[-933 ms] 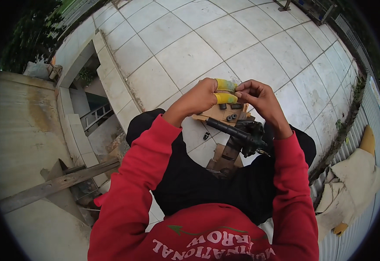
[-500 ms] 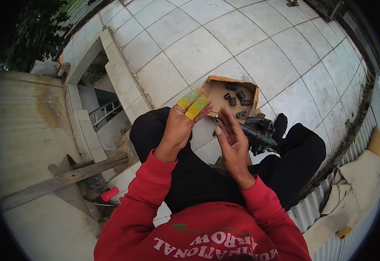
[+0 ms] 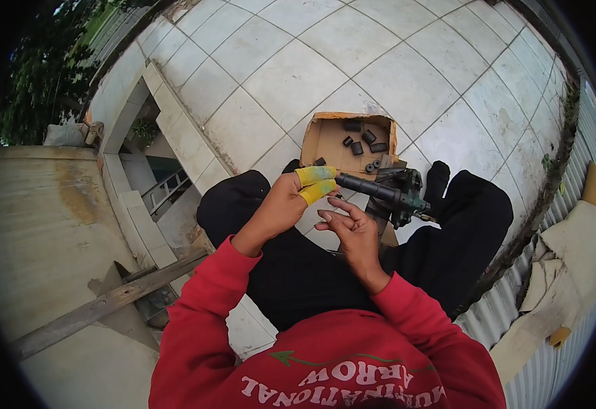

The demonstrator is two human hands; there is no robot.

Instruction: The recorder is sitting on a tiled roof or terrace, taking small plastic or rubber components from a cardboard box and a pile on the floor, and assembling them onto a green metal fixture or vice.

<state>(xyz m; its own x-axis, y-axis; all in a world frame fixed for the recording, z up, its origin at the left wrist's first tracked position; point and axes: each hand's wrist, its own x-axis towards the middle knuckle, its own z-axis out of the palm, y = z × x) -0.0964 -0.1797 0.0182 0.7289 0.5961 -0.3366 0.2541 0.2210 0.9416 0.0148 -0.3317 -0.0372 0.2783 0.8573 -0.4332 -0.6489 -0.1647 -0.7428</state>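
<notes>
While yellow wraps [image 3: 318, 191] cover two fingers of your left hand [image 3: 283, 203], whose grip I cannot tell, your right hand [image 3: 356, 238] hovers just beside, fingers loosely parted, near the black-barrelled machine [image 3: 388, 193]

Outdoor terrace [image 3: 407, 82]: tiled floor [image 3: 296, 78], tree [image 3: 35, 85]

The left hand [image 3: 281, 206], with yellow finger wraps [image 3: 317, 175], is near the right hand [image 3: 359, 238]. Cylinders [image 3: 369, 136] lie mostly toward the right edge of the box [image 3: 326, 142]; a tool [image 3: 378, 190] is beside its near edge.
</notes>
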